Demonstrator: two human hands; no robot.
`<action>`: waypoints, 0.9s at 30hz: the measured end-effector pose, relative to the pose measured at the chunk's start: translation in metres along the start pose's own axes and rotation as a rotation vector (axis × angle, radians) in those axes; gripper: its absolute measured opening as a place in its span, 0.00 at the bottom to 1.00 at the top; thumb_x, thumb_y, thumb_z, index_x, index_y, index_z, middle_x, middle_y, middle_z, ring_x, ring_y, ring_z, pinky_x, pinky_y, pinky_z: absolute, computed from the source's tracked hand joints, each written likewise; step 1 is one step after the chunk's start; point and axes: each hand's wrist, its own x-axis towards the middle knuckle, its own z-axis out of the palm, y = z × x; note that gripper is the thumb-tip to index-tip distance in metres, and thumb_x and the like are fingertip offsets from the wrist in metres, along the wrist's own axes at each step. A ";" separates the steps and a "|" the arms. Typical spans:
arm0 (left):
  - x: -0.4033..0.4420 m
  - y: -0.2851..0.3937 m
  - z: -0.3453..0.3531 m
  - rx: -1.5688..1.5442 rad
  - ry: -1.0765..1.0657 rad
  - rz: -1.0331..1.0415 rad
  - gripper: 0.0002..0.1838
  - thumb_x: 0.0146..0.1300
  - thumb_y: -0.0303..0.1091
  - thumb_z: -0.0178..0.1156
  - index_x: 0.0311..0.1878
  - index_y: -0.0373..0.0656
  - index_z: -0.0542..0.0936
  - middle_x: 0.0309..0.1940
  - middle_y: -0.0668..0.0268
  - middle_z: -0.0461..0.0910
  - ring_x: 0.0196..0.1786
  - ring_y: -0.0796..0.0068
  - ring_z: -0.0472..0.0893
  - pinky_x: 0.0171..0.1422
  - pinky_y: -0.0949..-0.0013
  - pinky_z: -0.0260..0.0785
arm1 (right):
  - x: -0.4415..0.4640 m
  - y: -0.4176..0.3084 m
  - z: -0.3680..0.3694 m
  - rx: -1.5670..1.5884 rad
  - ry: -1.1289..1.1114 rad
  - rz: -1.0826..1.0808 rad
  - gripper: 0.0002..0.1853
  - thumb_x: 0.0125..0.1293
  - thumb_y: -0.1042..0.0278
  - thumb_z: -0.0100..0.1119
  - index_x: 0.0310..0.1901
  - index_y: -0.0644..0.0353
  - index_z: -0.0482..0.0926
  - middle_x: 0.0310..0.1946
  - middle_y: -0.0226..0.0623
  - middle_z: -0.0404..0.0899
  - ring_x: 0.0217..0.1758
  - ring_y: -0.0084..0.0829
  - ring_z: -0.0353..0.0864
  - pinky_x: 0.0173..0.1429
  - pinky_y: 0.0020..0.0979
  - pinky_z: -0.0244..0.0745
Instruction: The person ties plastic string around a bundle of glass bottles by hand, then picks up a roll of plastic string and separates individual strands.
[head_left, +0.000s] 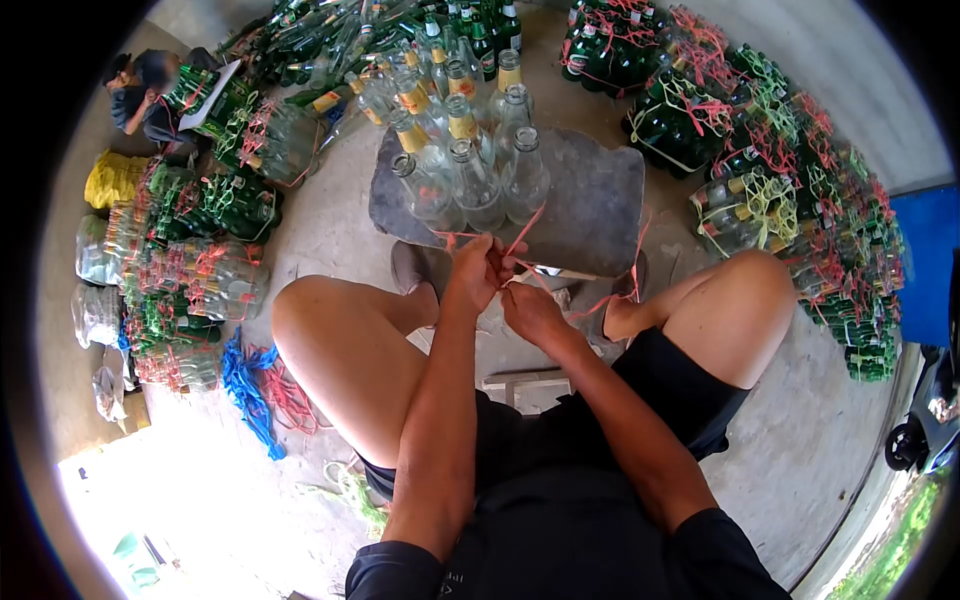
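Left hand [478, 266]: pinching pink twine [526, 231] beside the slab [590, 200]
Right hand [533, 311]: pinching it too, I see
Bottles [478, 192]: upright on the slab

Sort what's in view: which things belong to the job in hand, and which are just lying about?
In the job:
- left hand
- right hand
- pinkish-red string between them
- clear glass bottles
- dark slab

Apparently lying about:
- blue string
- pale green string
- tied bottle bundles

Head camera, wide | faces forward, down | near: black shorts [680, 385] | middle: left hand [477, 268], right hand [533, 312] | far: green bottles [483, 50]
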 end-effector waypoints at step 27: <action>0.013 -0.027 0.018 -0.196 0.145 0.097 0.08 0.68 0.26 0.64 0.49 0.44 0.79 0.32 0.70 0.78 0.27 0.82 0.70 0.26 0.76 0.61 | 0.047 0.017 -0.052 0.541 0.173 0.213 0.11 0.69 0.70 0.52 0.37 0.68 0.81 0.22 0.42 0.79 0.23 0.30 0.82 0.29 0.36 0.75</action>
